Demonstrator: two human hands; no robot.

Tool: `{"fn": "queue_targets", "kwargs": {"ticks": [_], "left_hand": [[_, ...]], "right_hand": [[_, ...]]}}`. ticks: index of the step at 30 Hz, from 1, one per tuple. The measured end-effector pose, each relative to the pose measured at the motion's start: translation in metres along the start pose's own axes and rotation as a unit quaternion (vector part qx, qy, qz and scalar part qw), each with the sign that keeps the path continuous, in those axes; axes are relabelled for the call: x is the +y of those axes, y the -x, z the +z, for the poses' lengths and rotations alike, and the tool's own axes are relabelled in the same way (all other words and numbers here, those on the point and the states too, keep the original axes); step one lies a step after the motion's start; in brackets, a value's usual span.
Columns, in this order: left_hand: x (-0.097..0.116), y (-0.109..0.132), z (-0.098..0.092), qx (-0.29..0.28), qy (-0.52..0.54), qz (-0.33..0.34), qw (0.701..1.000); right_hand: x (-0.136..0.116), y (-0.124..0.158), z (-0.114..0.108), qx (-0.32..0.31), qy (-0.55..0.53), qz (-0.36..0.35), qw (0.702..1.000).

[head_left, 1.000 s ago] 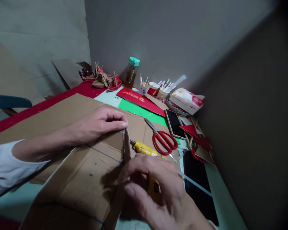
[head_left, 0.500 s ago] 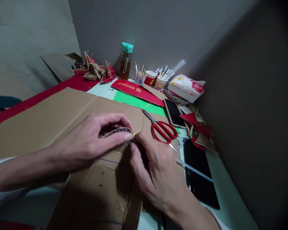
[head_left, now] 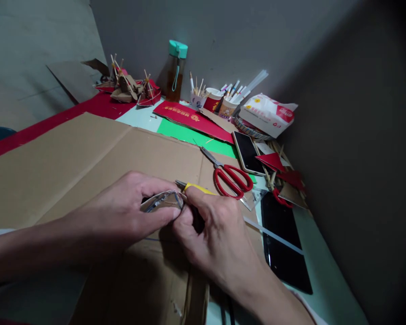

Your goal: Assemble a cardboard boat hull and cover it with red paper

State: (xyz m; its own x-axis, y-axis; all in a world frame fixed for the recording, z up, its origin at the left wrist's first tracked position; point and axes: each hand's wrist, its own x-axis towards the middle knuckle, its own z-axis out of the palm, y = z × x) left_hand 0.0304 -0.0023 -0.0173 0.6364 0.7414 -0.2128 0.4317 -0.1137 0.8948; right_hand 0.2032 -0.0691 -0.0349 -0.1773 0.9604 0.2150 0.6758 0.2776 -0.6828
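Observation:
Between my hands is a small folded cardboard piece (head_left: 165,201), curved into a hollow shape with a dark inside. My left hand (head_left: 131,205) grips it, thumb along the near side and fingers over the far side. At its right end, the thumb and forefinger of my right hand (head_left: 218,228) pinch the tip; the other fingers are curled and partly hidden. Just behind my right hand lies a yellow tool with a dark pointed tip (head_left: 199,188), mostly covered by that hand. Under both hands spreads a large brown cardboard sheet (head_left: 98,155).
Red-handled scissors (head_left: 232,180) lie on the cardboard beyond my right hand. Further right are a phone (head_left: 246,152) and a black tablet-like slab (head_left: 284,243). Along the back stand a bottle (head_left: 176,72), cups of sticks and pens (head_left: 228,108), and small cardboard boats (head_left: 126,88).
Both hands have shifted slightly down with the cardboard piece, which now shows more of its hollow inside. The yellow tool behind them has come into fuller view. The camera has tilted slightly.

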Motion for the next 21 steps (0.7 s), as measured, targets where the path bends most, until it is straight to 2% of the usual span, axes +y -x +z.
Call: {"fn": "queue_targets", "kwargs": {"ticks": [7,11,16,18,21], "left_hand": [[-0.001,0.001,-0.001,0.022,-0.019,-0.007,1.000],[-0.006,-0.003,-0.006,0.038,-0.059,0.021,0.997],[-0.014,-0.007,-0.014,0.050,-0.050,0.076,0.995],[-0.015,-0.008,-0.015,0.070,-0.059,0.076,0.993],[-0.016,-0.009,-0.015,0.038,-0.077,0.054,0.995]], "right_hand": [[0.001,-0.003,0.001,0.046,0.032,0.004,0.998],[0.000,-0.003,-0.001,0.064,0.062,-0.005,0.996],[-0.002,-0.003,-0.003,0.007,0.063,0.015,0.998],[-0.002,-0.003,-0.003,-0.013,0.048,0.013,0.999],[-0.001,-0.002,-0.002,-0.017,0.031,0.010,0.999]]}}
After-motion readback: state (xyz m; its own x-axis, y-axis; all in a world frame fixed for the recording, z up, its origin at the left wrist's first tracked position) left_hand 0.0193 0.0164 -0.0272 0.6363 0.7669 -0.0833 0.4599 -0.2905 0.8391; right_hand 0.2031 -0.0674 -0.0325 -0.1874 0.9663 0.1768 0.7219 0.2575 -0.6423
